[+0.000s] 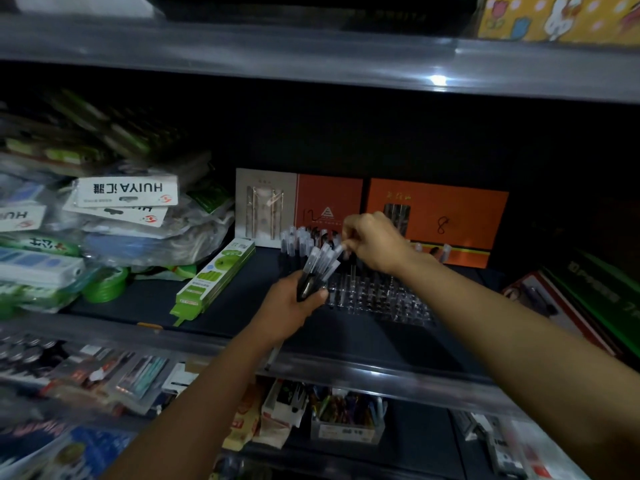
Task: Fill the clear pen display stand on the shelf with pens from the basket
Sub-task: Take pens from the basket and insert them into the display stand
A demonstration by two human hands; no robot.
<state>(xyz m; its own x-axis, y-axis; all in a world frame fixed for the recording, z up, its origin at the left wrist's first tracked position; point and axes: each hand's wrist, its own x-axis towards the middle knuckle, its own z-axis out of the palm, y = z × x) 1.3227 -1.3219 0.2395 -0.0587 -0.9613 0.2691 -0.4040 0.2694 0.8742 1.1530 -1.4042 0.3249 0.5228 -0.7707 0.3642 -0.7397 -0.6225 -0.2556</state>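
Over the stand [377,299], left hand [291,306] grips pens [320,268]; right hand [374,240] pinches one.

Stationery shop: tiered shelves [311,60] crowded with packaged pens [124,194] and boxes [438,221].

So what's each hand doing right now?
Left hand: grips a bundle of pens.
Right hand: pinches a single pen over the clear stand.

Clear glossy plastic pen stand [377,296], matt orange cardboard boxes [450,216].
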